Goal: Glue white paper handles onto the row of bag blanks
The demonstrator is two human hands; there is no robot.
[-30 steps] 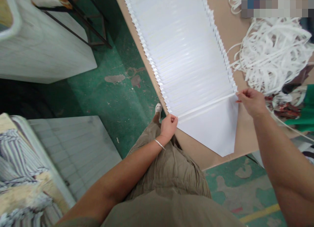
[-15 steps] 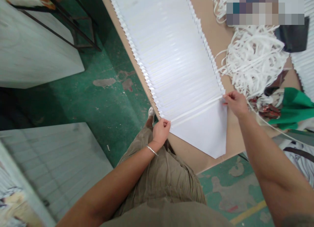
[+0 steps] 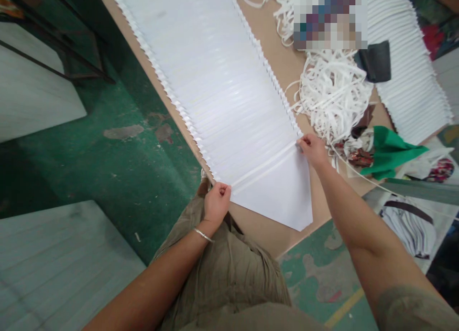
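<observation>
White strip [image 3: 264,165] spans the nearest sheet [image 3: 281,195] of an overlapping row of sheets [image 3: 215,78] on the table [image 3: 256,228], one end pinched in the left hand [image 3: 217,203], the other in the right hand [image 3: 314,150]; the row behind looks laid, this strip seems not yet released, and loose strips [image 3: 333,94] lie heaped alongside

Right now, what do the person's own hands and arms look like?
The left hand and right hand are gloveless. A thin silvery bangle circles the left wrist; the right wrist is bare. An olive-brown sleeve covers part of the right upper arm.
</observation>
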